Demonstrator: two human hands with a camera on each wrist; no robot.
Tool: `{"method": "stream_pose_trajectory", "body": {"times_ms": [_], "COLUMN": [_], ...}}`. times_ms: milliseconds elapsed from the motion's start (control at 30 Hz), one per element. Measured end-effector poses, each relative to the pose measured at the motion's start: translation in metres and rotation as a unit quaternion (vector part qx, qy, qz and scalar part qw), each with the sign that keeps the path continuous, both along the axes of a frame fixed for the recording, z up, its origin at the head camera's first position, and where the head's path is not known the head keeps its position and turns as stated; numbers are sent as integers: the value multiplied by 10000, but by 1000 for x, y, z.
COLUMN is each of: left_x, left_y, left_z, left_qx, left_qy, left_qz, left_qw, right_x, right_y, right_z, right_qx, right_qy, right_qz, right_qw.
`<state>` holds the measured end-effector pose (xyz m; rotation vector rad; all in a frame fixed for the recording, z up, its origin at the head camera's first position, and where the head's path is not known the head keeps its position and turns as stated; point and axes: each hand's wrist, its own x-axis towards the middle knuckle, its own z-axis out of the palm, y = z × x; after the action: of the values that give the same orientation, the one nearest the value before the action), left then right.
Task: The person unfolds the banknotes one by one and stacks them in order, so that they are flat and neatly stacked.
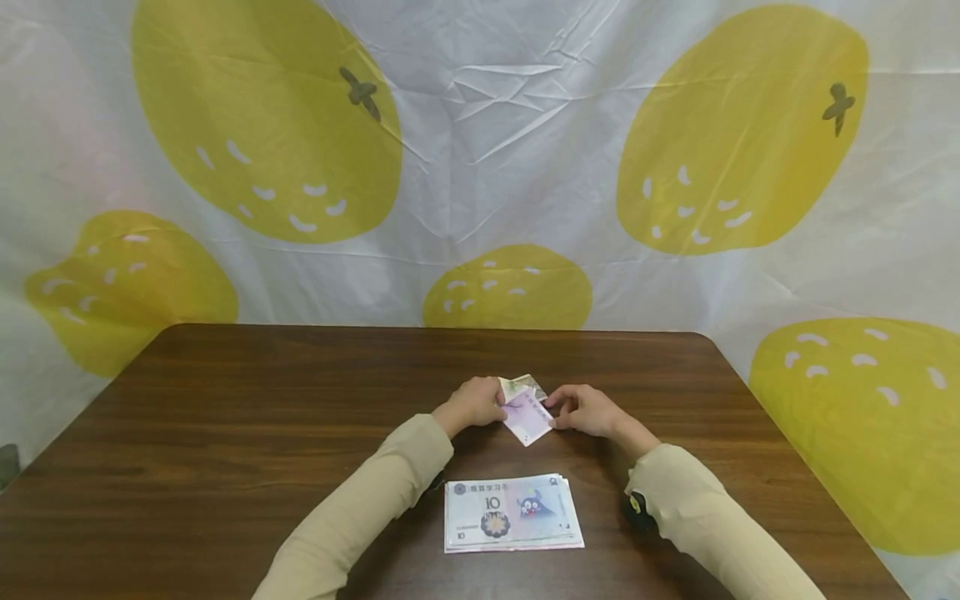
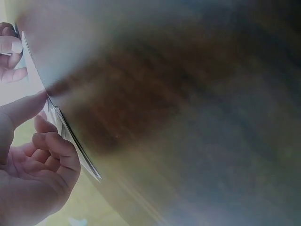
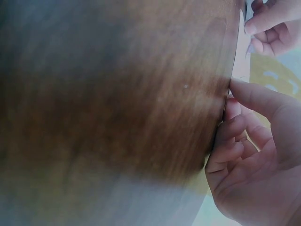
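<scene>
Near the middle of the table, a purple play banknote lies askew over a greenish-yellow note. My left hand pinches the purple note at its left edge, thumb on top and the other fingers curled. At the opposite edge, my right hand holds the note's corner between thumb and fingertips. Both wrist views show the paper nearly edge-on, close to the tabletop. Closer to me lies a stack of play banknotes, the top one marked 10 with a blue cartoon figure; neither hand touches it.
The dark brown wooden table has rounded far corners. Behind it hangs a pale curtain printed with large yellow fruit. A dark object shows at the far left edge.
</scene>
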<state>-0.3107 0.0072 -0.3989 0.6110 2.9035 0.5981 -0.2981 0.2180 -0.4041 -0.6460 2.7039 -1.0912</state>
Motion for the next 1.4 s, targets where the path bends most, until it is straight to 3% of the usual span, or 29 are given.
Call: {"method": "stream_pose_trajectory", "body": {"times_ms": [67, 167, 233, 300, 433, 533, 633, 700, 733, 833, 933, 967, 1000, 1167, 1400], "left_x": [-9, -45, -50, -49, -1, 14, 10, 0, -13, -20, -12, -1, 2, 8, 14], "left_y": [0, 0, 1, 3, 4, 3, 4, 3, 2, 0, -4, -5, -6, -16, -28], "left_z": [-11, -56, -63, -62, -8, 7, 5, -4, -20, -25, -18, -3, -1, 1, 5], "left_qx": [-28, 251, 269, 308, 32, -9, -4, 50, 268, 517, 1104, 1140, 1347, 2225, 3010], "left_qy": [44, 341, 352, 262, 32, 55, -92, -186, -74, -283, -415, -640, -708, -798, -1105], "left_qz": [-21, -443, -550, -490, 180, 310, 277, 186, 31, -109, -285, -189, -213, -415, -529], "left_qw": [10000, 9981, 9975, 9980, 9998, 9995, 9996, 9996, 9996, 9982, 9926, 9912, 9881, 9708, 9457], "right_x": [0, 1, 1, 1, 0, 0, -1, 0, 0, 0, 1, 1, 1, 3, 8], "right_y": [0, 0, 0, 0, 0, 0, 0, 0, 0, 0, 0, 0, 0, 2, 5], "right_z": [0, 0, 0, -1, -2, -2, -1, -1, -1, -2, -2, -2, -2, -1, 1], "right_qx": [2, -8, 14, 33, 44, 35, 44, 42, 41, 24, 7, 8, 7, -195, -1296], "right_qy": [-4, -45, -63, -62, -47, -57, -47, -48, -46, -45, -55, -75, -100, -344, -915], "right_qz": [2, -13, -15, -29, -25, -23, -22, -34, -38, -42, -65, -87, -109, -72, 23], "right_qw": [10000, 10000, 10000, 10000, 10000, 10000, 10000, 10000, 10000, 10000, 10000, 9999, 9999, 9992, 9873]}}
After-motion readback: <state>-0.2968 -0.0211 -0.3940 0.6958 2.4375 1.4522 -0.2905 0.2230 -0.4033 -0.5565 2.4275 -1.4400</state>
